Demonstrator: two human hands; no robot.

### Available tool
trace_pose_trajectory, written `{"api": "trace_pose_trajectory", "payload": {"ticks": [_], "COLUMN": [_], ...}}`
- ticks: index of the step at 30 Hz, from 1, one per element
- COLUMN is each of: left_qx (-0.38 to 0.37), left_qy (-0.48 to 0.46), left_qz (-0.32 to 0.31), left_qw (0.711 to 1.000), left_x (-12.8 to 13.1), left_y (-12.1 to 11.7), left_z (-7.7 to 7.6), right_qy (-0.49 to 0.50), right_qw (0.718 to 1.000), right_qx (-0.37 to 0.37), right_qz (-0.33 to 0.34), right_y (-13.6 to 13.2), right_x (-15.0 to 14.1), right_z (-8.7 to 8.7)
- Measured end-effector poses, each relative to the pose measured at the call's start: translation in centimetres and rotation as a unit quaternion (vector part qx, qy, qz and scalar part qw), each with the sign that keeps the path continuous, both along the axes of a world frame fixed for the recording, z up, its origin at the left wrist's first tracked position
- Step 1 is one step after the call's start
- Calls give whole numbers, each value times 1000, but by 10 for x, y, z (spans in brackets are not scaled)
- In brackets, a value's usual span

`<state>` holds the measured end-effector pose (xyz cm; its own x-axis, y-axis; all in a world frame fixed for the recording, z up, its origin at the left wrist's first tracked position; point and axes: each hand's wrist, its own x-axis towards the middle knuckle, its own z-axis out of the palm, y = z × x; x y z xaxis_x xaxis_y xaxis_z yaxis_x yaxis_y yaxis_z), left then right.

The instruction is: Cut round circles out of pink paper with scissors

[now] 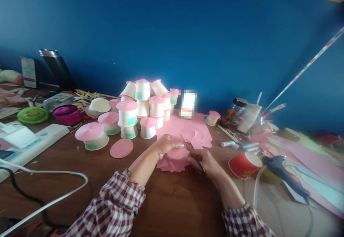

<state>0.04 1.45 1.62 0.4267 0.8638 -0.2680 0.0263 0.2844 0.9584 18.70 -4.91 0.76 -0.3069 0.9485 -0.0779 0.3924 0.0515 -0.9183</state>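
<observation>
My left hand (166, 144) is closed on a pink paper circle (176, 153), holding it just above the wooden table (172, 201). My right hand (204, 163) grips a pair of scissors (191, 150) whose blades point up and left into the circle's edge. Beneath both hands lies a small heap of pink paper scraps (172, 165). Just beyond them, sheets of pink paper (200, 131) lie flat with circles drawn or cut in them. Another cut pink disc (121, 148) rests on the table to the left.
A stack of white paper cups with pink lids (142, 106) stands behind the hands. A red cup (244, 164) lies on its side at right, beside a black glue gun (282, 172). A white power strip (29, 142) and cables (53, 194) occupy the left.
</observation>
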Motion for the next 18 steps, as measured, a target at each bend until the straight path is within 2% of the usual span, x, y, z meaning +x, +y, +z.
{"api": "trace_pose_trajectory", "payload": {"ticks": [18], "left_qx": [-12], "left_qy": [14], "left_qz": [-15], "left_qw": [1000], "left_x": [-3], "left_y": [4], "left_z": [-3], "right_qy": [-33], "right_qw": [999], "right_qx": [42], "right_qz": [-2], "right_y": [1], "right_x": [0], "right_z": [1]}}
